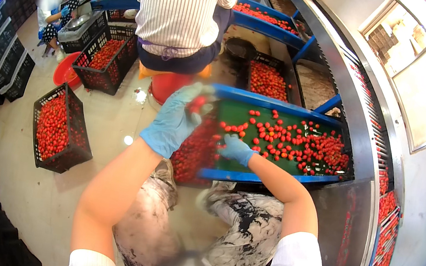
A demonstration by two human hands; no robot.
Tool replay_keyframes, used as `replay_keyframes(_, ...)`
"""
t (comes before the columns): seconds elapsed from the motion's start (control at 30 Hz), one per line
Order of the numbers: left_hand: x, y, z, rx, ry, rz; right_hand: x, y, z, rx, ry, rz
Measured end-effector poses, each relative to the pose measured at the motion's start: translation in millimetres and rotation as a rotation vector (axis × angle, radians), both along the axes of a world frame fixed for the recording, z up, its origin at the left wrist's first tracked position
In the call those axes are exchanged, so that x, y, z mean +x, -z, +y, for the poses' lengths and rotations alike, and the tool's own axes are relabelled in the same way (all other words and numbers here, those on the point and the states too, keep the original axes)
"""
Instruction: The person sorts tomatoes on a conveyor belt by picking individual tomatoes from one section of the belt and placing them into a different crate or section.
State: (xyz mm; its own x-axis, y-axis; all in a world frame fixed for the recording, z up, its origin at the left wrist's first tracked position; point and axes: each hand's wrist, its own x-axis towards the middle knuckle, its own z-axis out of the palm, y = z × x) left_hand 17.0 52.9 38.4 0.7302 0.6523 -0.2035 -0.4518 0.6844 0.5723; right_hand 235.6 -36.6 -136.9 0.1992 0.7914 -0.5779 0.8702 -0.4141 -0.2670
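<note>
My left hand [178,118], in a blue glove, is raised left of the sorting chute with red cherry tomatoes [198,104] in its fingers; blur hides how many. Lower and to the right, my gloved right hand [237,150] is over the near left part of the green chute bed [236,112], its fingers pointing left beside a few tomatoes. Whether it grips one cannot be made out. Loose cherry tomatoes [281,138] lie scattered on the bed, thickest at its right end. Below my left hand, at the chute's left end, is a blurred mass of tomatoes [189,158].
Blue rails [263,180] edge the chute. A black crate of tomatoes [52,128] stands on the floor at left, another crate [105,58] behind it by a red basin [67,69]. A co-worker [182,16] sits ahead; a roller conveyor [375,126] runs along the right.
</note>
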Motion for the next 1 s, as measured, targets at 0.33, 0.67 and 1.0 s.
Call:
replay_keyframes(0.33, -4, 1, 0, 0.089, 0.016, 0.030, 27, 33, 28, 0.629, -0.185, -0.001)
replay_keyframes(0.67, -2, -1, 1, 0.123, 0.039, 0.016, 125, 38, -25, 0.510, 0.266, -0.405)
replay_keyframes(1.0, 3, -8, -8, 0.109, 0.088, 0.027, 104, 3, 28, 0.381, 0.250, -0.386)
